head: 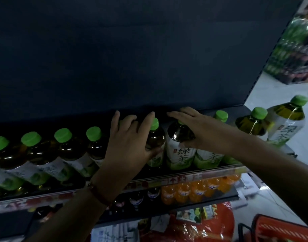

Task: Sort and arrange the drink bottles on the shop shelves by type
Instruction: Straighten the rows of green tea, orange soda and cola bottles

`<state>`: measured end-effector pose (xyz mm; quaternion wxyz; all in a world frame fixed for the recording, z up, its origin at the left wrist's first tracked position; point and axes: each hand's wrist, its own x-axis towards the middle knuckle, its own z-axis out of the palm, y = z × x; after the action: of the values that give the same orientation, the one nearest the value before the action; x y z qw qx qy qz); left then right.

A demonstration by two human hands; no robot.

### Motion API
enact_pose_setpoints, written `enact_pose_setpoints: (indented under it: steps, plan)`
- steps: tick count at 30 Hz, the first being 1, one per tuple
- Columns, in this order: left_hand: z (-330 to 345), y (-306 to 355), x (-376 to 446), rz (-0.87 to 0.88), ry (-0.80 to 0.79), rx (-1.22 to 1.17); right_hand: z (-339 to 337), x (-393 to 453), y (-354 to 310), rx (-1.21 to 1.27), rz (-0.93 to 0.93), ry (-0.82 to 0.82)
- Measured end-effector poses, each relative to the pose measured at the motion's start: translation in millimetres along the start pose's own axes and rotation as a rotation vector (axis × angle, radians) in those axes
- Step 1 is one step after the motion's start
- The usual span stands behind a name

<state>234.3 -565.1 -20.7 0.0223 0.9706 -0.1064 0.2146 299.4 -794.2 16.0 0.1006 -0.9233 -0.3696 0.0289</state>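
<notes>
Both my arms reach up to the top shelf (184, 173). My left hand (130, 138) has fingers spread and curled over one green-tea bottle (154, 144), thumb under its shoulder, cap between two fingers. My right hand (189, 126) cups the neighbouring green-tea bottle (180, 151) from above, fingers arched over its cap, thumb against its dark shoulder. Both bottles stand upright mid-row, near the shelf's front edge, touching each other.
</notes>
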Motion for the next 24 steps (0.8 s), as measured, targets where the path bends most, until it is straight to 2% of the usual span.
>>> enact_pose_setpoints:
  steps: [5,9,10,11,13,15,21,24]
  plan:
    - [-2.4,4.2,-1.4,-0.013,-0.001,0.000,-0.3,-9.2,-10.6,-0.038,0.032,0.073]
    - [-9.5,21.7,5.6,0.063,0.054,-0.056,-12.1,-34.6,-2.8,0.008,0.138,0.422]
    - [-10.7,28.6,10.7,0.091,0.061,-0.051,-13.7,-39.2,4.0,0.004,0.197,0.460]
    - [-11.1,36.3,16.1,0.113,0.057,-0.038,-14.8,-42.7,10.5,-0.003,0.262,0.438]
    - [-9.2,52.6,26.0,0.128,0.013,-0.008,-12.6,-46.6,22.9,-0.010,0.339,0.289]
    - [-5.0,66.0,32.3,0.124,-0.048,0.045,-9.7,-48.6,32.8,0.000,0.321,0.207]
    - [-1.8,82.0,36.9,0.052,-0.138,0.151,-9.3,-52.8,52.7,0.072,0.180,0.227]
    - [0.3,90.6,35.3,-0.046,-0.165,0.207,-5.4,-58.9,57.7,0.082,0.105,0.213]
